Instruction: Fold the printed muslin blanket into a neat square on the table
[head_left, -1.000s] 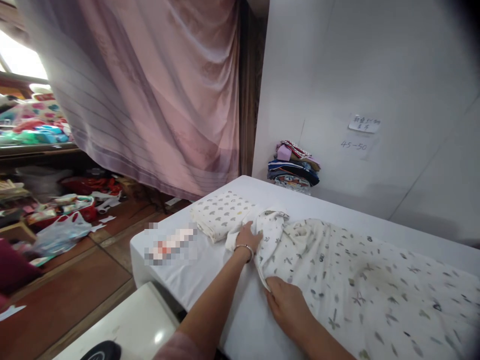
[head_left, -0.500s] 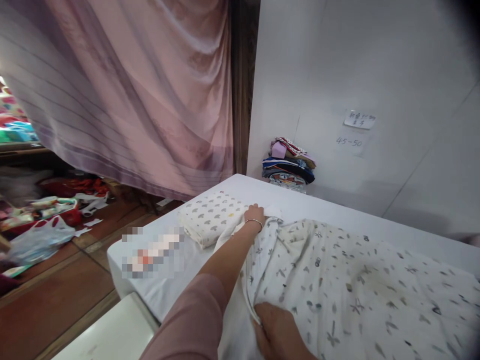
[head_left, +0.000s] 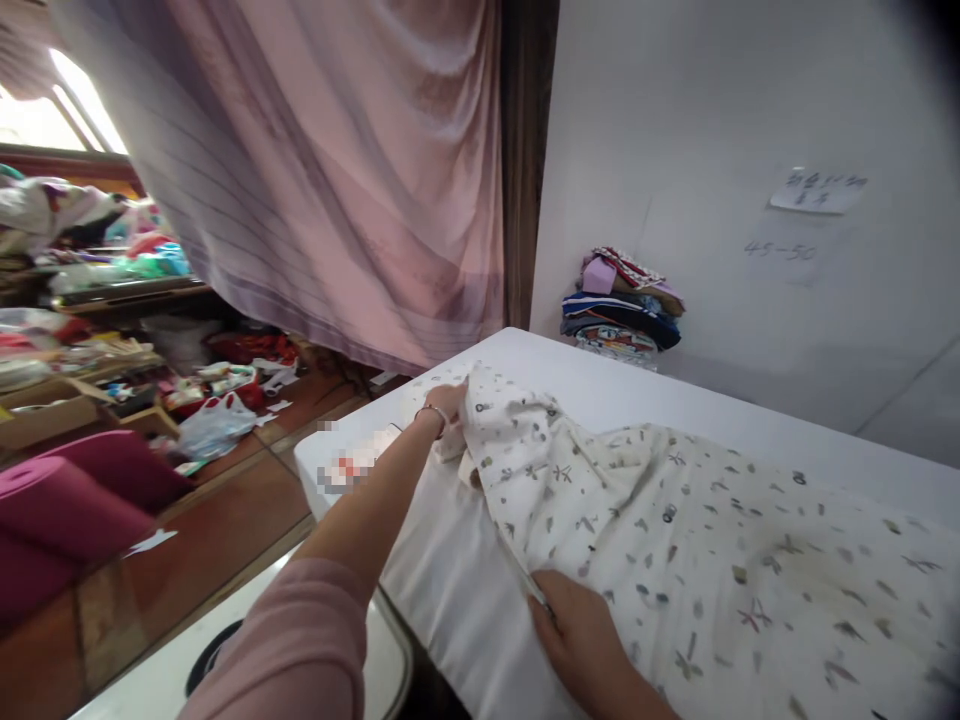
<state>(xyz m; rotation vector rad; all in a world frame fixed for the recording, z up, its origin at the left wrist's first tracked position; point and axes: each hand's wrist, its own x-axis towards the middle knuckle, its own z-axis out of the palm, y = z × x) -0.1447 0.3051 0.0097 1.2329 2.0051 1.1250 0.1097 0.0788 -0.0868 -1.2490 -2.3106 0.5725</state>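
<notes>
- Since the frame half a second ago, the left hand (head_left: 448, 408) has moved toward the left end of the white table (head_left: 570, 375), and the printed cloth (head_left: 712, 570), bunched then at that end, is now drawn out into a raised flap.
- Left hand: fingers closed on the flap's upper corner, lifting it clear of the table; the fabric partly hides the fingertips, so the hold appears to be a pinch.
- Right hand (head_left: 574, 620): fingers curled around the cloth's near edge, gripping it.
- Edges: between the two hands the near edge runs as a nearly straight diagonal; the far edge dips in folds, then continues rightward.
- Open room: a bare strip of table lies between the cloth's far edge and the pale wall (head_left: 712, 140); a second bare area lies on the near side, left of the right hand.
- Left end of table: a folded cloth (head_left: 420, 390), largely covered by the left hand and flap; near it, a pixelated item (head_left: 356, 460).
- Appearance of the printed cloth: off-white, with scattered small motifs in gray, green and brown; creased at middle, flatter toward the right, where it leaves the frame.
- Background: stacked fabrics (head_left: 622, 310) beside the wall; a pink curtain (head_left: 352, 190) hanging beyond the table.
</notes>
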